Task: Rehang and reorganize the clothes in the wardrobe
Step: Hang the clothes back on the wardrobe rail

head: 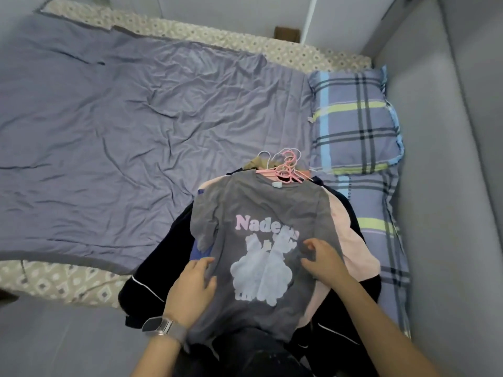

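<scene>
A bed is carrying a pile of clothes at its near edge, beside a plaid pillow. A grey tee is lying on top, looking light, limp and prone to bunching. Pink hangers are poking out at its collar, probably the firmest place to lift. The left hand is resting flat on the tee, fingers relaxed. The right hand is pinching its fabric.
</scene>
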